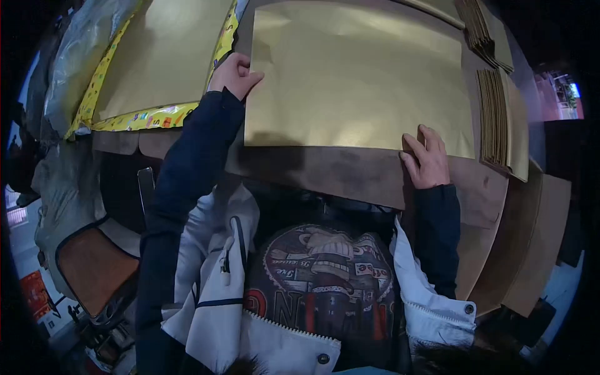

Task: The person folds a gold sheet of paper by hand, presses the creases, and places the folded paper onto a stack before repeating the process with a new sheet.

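A large gold paper sheet [362, 75] lies flat before me, slightly creased near its left and upper parts. My left hand [236, 76] is at its left edge, fingers curled and the thumb over the border, closed on the paper. Near the lower right corner, my right hand [428, 159] rests with fingers apart, the fingertips touching the sheet's front edge. To the left is another gold sheet [165, 56], lying on yellow patterned wrapping [150, 117].
Folded gold paper stacks [494, 119] stand along the right side of the brown work surface [350, 172]. A cardboard box [531, 231] is below them at right. Clear plastic [81, 62] bunches at far left, above an orange-brown chair [97, 269].
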A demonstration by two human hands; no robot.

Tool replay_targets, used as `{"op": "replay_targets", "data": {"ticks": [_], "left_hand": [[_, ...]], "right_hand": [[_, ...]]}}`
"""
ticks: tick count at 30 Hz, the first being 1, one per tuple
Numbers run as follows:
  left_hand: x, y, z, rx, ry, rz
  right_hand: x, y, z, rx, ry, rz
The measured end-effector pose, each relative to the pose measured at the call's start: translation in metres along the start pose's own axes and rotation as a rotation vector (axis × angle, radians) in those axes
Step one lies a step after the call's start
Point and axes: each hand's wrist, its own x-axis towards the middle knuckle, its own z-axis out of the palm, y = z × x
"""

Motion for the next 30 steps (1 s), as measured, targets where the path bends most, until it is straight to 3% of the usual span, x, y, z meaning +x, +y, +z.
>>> {"op": "replay_targets", "data": {"ticks": [4, 8, 15, 17, 18, 19, 21, 24, 30], "left_hand": [[-0.012, 0.003, -0.008, 0.064, -0.072, 0.001], [-0.013, -0.019, -0.005, -0.077, -0.165, -0.063], [-0.019, -0.008, -0.007, 0.041, -0.131, -0.005], [-0.02, -0.017, 0.003, -0.391, -0.012, -0.104], [-0.028, 0.006, -0.005, -0.534, -0.078, -0.254], [-0.028, 0.003, -0.006, -0.535, -0.076, -0.254], [-0.029, -0.002, -0.009, -0.646, -0.248, -0.451], [-0.039, 0.0, -0.014, -0.453, -0.389, -0.464], [-0.047, 0.01, -0.019, -0.438, -0.413, -0.437]], "right_hand": [[0.0, -0.002, -0.001, 0.017, 0.016, -0.001], [-0.001, -0.002, -0.002, -0.005, 0.002, 0.008], [-0.002, 0.001, 0.001, -0.015, 0.007, 0.004], [-0.002, 0.001, 0.001, -0.009, 0.009, 0.004], [-0.002, 0.001, 0.001, -0.004, 0.009, 0.005], [-0.002, 0.0, 0.0, -0.005, 0.009, 0.003], [-0.001, -0.002, -0.002, -0.024, 0.007, -0.007], [-0.002, -0.001, -0.001, -0.02, 0.004, -0.003], [-0.001, -0.002, -0.001, -0.035, -0.004, 0.004]]}}
